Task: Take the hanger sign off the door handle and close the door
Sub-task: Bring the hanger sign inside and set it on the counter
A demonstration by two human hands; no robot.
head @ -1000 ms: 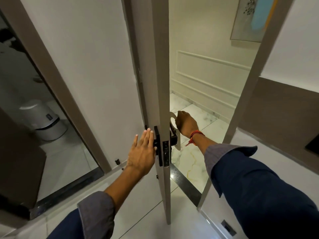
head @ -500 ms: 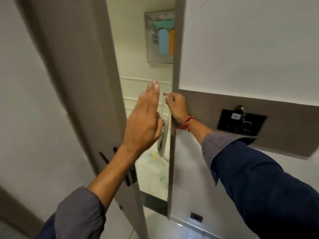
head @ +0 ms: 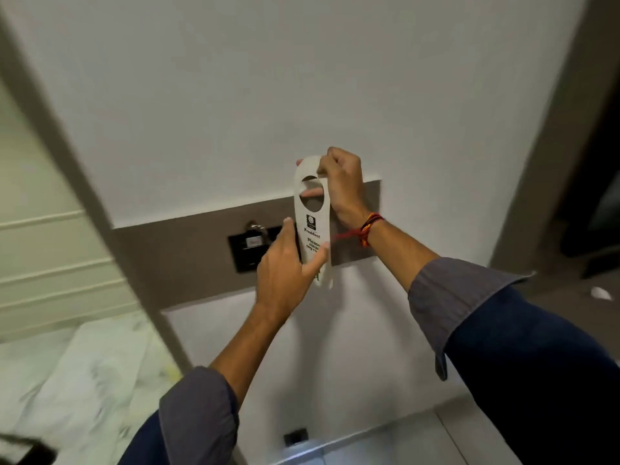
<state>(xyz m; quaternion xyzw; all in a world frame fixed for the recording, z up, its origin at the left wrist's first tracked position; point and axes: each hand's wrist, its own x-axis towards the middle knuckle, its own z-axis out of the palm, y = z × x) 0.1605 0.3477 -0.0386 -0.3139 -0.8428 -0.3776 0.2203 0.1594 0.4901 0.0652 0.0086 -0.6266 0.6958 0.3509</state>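
Observation:
A white hanger sign with a round hole near its top and dark print hangs upright in front of the wall, off the door handle. My right hand pinches its top edge beside the hole. My left hand grips its lower half, fingers wrapped around the printed part. The door and its handle are out of view; only the grey door frame runs diagonally down the left.
A black card-holder panel sits on a brown wall strip just left of the sign. A marble corridor floor shows past the frame at lower left. A dark opening lies at the far right.
The sign has come off the handle and out through the doorway. My view has swung right to the wall. My left hand left the door and now grips the sign's lower half.

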